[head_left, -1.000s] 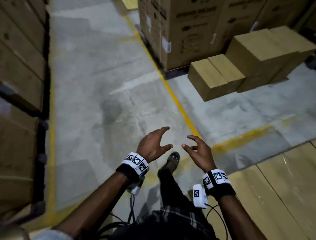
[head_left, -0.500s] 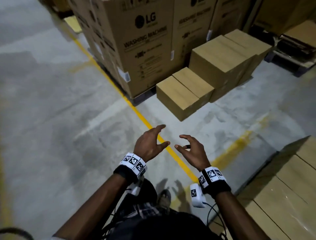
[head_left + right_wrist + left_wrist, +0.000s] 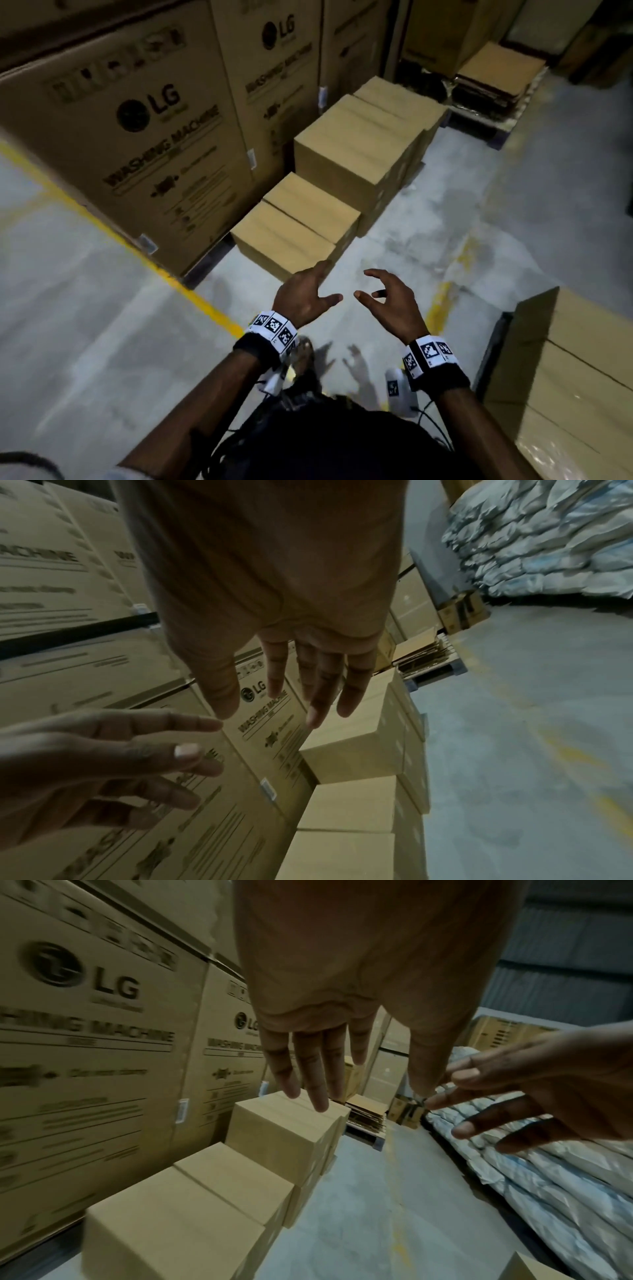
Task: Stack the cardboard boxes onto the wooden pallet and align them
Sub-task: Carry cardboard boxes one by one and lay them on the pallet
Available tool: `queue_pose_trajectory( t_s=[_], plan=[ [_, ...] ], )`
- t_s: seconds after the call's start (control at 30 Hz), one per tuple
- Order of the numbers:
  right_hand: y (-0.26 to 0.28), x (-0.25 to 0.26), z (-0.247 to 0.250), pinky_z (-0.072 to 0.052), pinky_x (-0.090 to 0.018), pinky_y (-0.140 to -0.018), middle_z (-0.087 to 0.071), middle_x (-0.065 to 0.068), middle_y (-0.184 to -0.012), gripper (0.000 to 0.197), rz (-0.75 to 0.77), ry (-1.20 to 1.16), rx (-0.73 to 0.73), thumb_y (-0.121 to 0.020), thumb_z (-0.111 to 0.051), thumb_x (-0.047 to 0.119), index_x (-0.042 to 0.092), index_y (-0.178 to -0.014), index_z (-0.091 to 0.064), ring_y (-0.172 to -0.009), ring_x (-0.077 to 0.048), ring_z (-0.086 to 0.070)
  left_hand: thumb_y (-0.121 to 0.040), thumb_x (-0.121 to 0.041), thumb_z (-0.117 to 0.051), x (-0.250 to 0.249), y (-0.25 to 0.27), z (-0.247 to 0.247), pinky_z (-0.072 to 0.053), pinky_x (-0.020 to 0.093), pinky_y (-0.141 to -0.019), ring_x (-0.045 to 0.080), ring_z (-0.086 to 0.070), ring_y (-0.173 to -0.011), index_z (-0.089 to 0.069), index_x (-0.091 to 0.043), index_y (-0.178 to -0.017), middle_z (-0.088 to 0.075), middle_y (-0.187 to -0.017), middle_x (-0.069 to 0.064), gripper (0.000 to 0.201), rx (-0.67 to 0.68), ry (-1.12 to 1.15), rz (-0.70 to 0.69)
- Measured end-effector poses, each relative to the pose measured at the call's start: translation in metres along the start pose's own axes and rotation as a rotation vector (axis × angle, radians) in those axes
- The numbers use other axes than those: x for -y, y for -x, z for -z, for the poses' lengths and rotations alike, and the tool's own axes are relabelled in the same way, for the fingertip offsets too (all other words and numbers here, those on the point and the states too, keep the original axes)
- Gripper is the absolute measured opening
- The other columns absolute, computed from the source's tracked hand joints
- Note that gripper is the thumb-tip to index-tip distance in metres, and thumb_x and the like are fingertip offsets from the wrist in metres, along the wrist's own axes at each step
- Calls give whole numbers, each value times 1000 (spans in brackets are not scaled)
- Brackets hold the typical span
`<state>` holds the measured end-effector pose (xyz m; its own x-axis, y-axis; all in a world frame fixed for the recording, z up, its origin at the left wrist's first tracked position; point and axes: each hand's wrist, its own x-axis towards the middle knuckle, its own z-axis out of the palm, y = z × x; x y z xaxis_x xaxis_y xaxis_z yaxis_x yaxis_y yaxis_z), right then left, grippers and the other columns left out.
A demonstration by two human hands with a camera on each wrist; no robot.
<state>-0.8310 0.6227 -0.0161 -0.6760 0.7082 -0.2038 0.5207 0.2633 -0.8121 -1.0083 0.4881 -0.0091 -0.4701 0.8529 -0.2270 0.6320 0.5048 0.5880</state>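
Two low plain cardboard boxes sit side by side on the concrete floor just ahead, with a taller stack of plain boxes behind them. My left hand hovers empty with fingers spread, just short of the nearest box's front corner. My right hand is level with it, empty, fingers loosely curved. In the left wrist view the low boxes lie below my left hand. In the right wrist view my right hand floats above the same boxes. Stacked plain boxes stand at the lower right.
Tall printed washing machine cartons wall off the left and back. A yellow floor line runs diagonally along them. Flattened cardboard on a pallet lies at the back right. Wrapped sacks line the right side in the left wrist view.
I have walked toward the plain boxes and my view has swung right; they now lie just beyond my fingertips. Both hands stayed raised and empty.
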Motion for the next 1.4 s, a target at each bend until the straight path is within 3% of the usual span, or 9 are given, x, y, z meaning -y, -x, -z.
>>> queue_pose_trajectory(
  t_s=[0.17, 0.27, 0.37, 0.5, 0.63, 0.87, 1.07, 1.23, 1.4],
  plan=[
    [-101, 9, 53, -56, -43, -90, -55, 15, -139, 49, 2, 66, -113, -90, -76, 46, 38, -135, -59, -96, -7, -68, -89, -60, -70, -26, -139, 33, -51, 34, -90, 23, -65, -118, -34, -38, -157, -63, -142, -2, 79, 118, -50, -88],
    [-141, 3, 83, -54, -40, -90, -53, 15, -142, 50, -48, 102, -143, -92, -75, 46, 38, -138, -56, -98, -8, -66, -91, -59, -69, -43, -201, 36, -50, 35, -93, 24, -61, -124, -31, -37, -158, -63, -141, 0, 80, 183, -79, -117],
    [-200, -19, 123, -54, -38, -89, -54, 14, -141, 50, -99, 72, -178, -91, -76, 43, 36, -137, -58, -98, -9, -66, -92, -60, -67, -68, -278, 29, -47, 36, -96, 25, -58, -128, -29, -38, -159, -62, -142, -1, 80, 228, -95, -119],
    [-276, -60, 175, -54, -44, -93, -54, 16, -138, 50, -125, 35, -182, -91, -77, 41, 34, -137, -59, -98, -10, -66, -91, -58, -69, -104, -367, 12, -48, 34, -93, 26, -59, -126, -30, -39, -158, -63, -140, -1, 79, 251, -109, -108],
    [-374, -98, 244, -55, -43, -92, -53, 13, -141, 51, -78, 41, -111, -92, -75, 44, 33, -139, -57, -98, -11, -66, -90, -61, -68, -146, -468, -9, -51, 36, -87, 27, -64, -116, -30, -39, -157, -65, -135, 0, 80, 208, -116, -64],
    [-542, -110, 364, -55, -38, -90, -53, 11, -146, 54, 15, 120, 93, -93, -72, 50, 34, -142, -55, -105, -14, -65, -90, -61, -68, -222, -604, -32, -53, 43, -95, 32, -62, -123, -26, -34, -159, -63, -140, 8, 86, 138, -20, 102],
    [-670, -104, 390, -54, -42, -96, -53, 9, -145, 54, 90, 183, 267, -93, -72, 45, 33, -142, -53, -108, -14, -64, -91, -55, -69, -226, -681, -29, -51, 43, -98, 32, -61, -123, -26, -34, -159, -61, -142, 7, 84, 101, 30, 291],
    [-760, -112, 374, -51, -41, -103, -55, 5, -147, 56, 149, 245, 394, -92, -74, 38, 27, -143, -54, -125, -22, -59, -94, -57, -66, -192, -747, -29, -53, 44, -96, 34, -62, -121, -21, -27, -162, -60, -141, 14, 88, 62, 88, 423],
    [-820, -118, 352, -53, -37, -95, -56, 3, -146, 57, 166, 365, 501, -93, -73, 45, 27, -143, -54, -115, -20, -64, -97, -54, -63, -161, -793, -35, -50, 40, -98, 35, -57, -128, -23, -22, -162, -57, -144, 17, 83, 73, 170, 558]
  ],
)
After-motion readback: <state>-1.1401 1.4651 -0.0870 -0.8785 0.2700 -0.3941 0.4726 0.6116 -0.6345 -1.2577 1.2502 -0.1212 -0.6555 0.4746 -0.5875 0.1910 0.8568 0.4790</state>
